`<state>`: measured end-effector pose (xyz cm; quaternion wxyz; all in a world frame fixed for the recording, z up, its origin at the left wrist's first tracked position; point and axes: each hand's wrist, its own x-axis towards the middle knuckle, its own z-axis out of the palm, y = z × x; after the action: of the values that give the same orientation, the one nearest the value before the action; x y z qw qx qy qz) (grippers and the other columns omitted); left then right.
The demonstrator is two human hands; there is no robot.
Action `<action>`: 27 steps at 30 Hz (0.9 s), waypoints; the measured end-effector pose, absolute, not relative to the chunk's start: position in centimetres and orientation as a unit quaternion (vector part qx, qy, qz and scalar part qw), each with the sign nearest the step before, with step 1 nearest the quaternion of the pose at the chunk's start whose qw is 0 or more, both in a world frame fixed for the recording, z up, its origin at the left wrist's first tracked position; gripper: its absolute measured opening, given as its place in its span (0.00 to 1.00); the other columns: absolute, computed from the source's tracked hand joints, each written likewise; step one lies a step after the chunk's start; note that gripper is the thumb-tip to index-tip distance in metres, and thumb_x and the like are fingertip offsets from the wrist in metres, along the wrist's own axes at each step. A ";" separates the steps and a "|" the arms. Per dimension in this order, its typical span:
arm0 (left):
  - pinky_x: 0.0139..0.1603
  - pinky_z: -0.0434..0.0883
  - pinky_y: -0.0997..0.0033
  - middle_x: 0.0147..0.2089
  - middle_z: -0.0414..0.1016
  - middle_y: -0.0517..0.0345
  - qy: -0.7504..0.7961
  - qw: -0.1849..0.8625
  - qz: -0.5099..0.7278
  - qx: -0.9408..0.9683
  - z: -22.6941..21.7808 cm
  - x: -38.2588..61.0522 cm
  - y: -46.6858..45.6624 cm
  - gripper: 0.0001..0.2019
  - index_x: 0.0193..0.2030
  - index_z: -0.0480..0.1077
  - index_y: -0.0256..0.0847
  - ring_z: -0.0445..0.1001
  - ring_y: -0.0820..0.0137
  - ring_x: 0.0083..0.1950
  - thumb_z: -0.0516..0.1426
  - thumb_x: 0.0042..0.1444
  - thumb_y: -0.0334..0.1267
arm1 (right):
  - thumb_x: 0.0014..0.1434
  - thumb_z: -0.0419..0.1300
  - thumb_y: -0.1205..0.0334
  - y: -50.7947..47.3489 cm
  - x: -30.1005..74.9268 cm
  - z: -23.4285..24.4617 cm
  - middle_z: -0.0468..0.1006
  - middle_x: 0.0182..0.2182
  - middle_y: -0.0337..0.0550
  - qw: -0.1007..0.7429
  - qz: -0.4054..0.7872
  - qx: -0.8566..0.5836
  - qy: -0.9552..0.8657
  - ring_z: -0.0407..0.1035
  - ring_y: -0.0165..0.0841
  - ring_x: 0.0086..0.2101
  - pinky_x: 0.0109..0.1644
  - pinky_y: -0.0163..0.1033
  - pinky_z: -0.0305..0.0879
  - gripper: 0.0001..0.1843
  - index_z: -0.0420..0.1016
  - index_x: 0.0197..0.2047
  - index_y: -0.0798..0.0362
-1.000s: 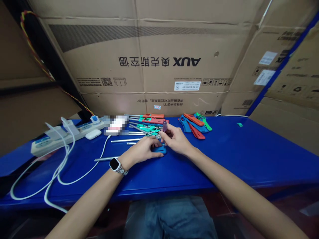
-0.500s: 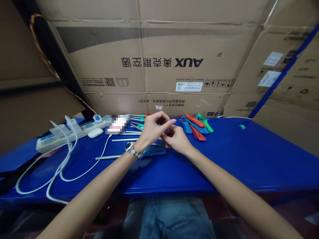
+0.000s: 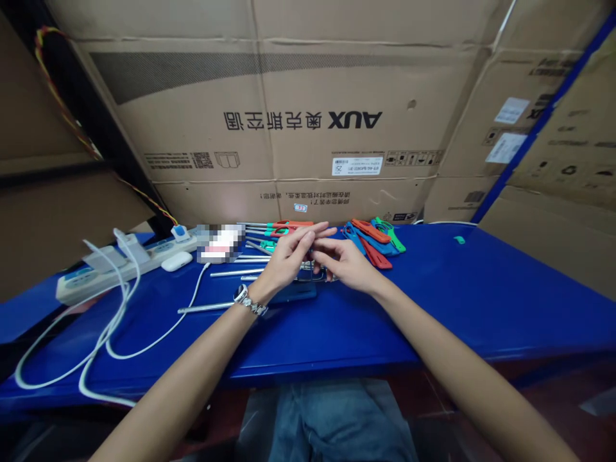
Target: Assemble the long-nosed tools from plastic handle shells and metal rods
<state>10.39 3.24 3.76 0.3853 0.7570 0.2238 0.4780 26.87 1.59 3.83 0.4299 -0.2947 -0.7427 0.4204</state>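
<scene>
My left hand (image 3: 289,258), with a watch (image 3: 249,299) on its wrist, meets my right hand (image 3: 350,262) over the middle of the table. Their fingertips are together around something small and dark that I cannot make out. On the left hand some fingers stretch out, while the thumb presses inward; the right hand's fingers are curled in a pinch. Just below the hands lies a blue handle (image 3: 296,292), and a metal tube (image 3: 205,308) lies to its left. Behind the left hand are several long-necked lighters (image 3: 289,226) with red and green parts, and loose metal tubes (image 3: 233,273).
A pile of coloured plastic handle shells (image 3: 378,239) lies right of my hands. On the left are a power strip (image 3: 139,262), white cables (image 3: 122,314), a white case (image 3: 176,261) and a blurred-out phone (image 3: 221,244). Cardboard (image 3: 308,83) walls the blue table's (image 3: 457,308) back.
The left hand's fingers have straightened and now reach across above the right fingertips. Both hands stay together in nearly the same place. The whole view has shifted slightly.
</scene>
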 end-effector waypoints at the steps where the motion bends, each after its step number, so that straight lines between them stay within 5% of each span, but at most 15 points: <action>1: 0.49 0.76 0.62 0.58 0.76 0.46 0.219 0.377 0.478 0.762 3.8 10.5 3.2 0.21 0.60 0.71 0.39 0.77 0.61 0.52 0.49 0.69 0.48 | 0.61 0.59 0.49 1.4 26.8 3.8 0.74 0.26 0.39 0.436 0.401 -0.306 -0.745 0.68 0.29 0.25 0.23 0.32 0.65 0.15 0.76 0.39 0.54; 4: 0.54 0.73 0.64 0.52 0.79 0.49 0.239 0.315 0.527 0.752 3.8 10.8 3.2 0.16 0.52 0.74 0.39 0.76 0.64 0.52 0.57 0.64 0.46 | 0.58 0.62 0.53 1.2 26.4 3.7 0.73 0.27 0.38 0.470 0.338 -0.327 -0.747 0.66 0.29 0.27 0.29 0.34 0.65 0.12 0.73 0.34 0.54; 9: 0.37 0.73 0.71 0.32 0.78 0.57 0.298 0.298 0.602 0.678 3.6 11.4 3.3 0.13 0.33 0.75 0.37 0.74 0.71 0.33 0.68 0.49 0.45 | 0.57 0.63 0.54 1.5 25.9 2.9 0.70 0.25 0.35 0.514 0.269 -0.349 -0.736 0.62 0.27 0.26 0.30 0.33 0.61 0.12 0.67 0.31 0.53; 12: 0.44 0.73 0.66 0.36 0.78 0.54 0.273 0.277 0.575 0.719 3.9 10.9 3.2 0.10 0.34 0.78 0.38 0.75 0.67 0.39 0.65 0.55 0.45 | 0.57 0.63 0.53 1.5 26.1 2.7 0.71 0.28 0.36 0.517 0.282 -0.347 -0.730 0.64 0.28 0.28 0.29 0.33 0.62 0.12 0.68 0.35 0.53; 15: 0.55 0.69 0.61 0.44 0.75 0.50 0.243 0.245 0.526 0.777 4.3 10.2 3.2 0.13 0.37 0.80 0.40 0.73 0.63 0.50 0.59 0.62 0.46 | 0.60 0.60 0.52 1.2 26.7 3.3 0.74 0.34 0.41 0.468 0.369 -0.317 -0.738 0.68 0.29 0.29 0.24 0.31 0.64 0.17 0.70 0.48 0.53; 18: 0.55 0.69 0.59 0.48 0.73 0.48 0.216 0.266 0.501 0.795 4.4 9.7 3.0 0.17 0.40 0.80 0.40 0.71 0.61 0.53 0.54 0.65 0.48 | 0.62 0.58 0.49 1.1 27.4 4.0 0.75 0.30 0.40 0.404 0.444 -0.291 -0.745 0.68 0.29 0.26 0.21 0.30 0.64 0.22 0.71 0.54 0.53; 23: 0.46 0.72 0.65 0.46 0.74 0.49 0.221 0.290 0.540 0.759 4.0 10.3 3.1 0.15 0.44 0.77 0.40 0.73 0.64 0.48 0.57 0.63 0.49 | 0.58 0.62 0.47 1.0 26.9 4.0 0.76 0.27 0.41 0.421 0.423 -0.322 -0.735 0.69 0.29 0.25 0.19 0.31 0.63 0.19 0.74 0.41 0.55; 27: 0.35 0.70 0.71 0.32 0.74 0.57 0.269 0.306 0.595 0.693 3.7 11.0 3.1 0.13 0.33 0.75 0.37 0.72 0.71 0.33 0.68 0.51 0.46 | 0.55 0.65 0.49 1.4 25.6 2.9 0.71 0.23 0.35 0.480 0.365 -0.349 -0.717 0.68 0.29 0.23 0.19 0.30 0.61 0.17 0.68 0.34 0.53</action>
<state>11.02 3.14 3.67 0.3065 0.6930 0.2687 0.5947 25.60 1.43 2.92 0.4800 -0.3488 -0.7175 0.3649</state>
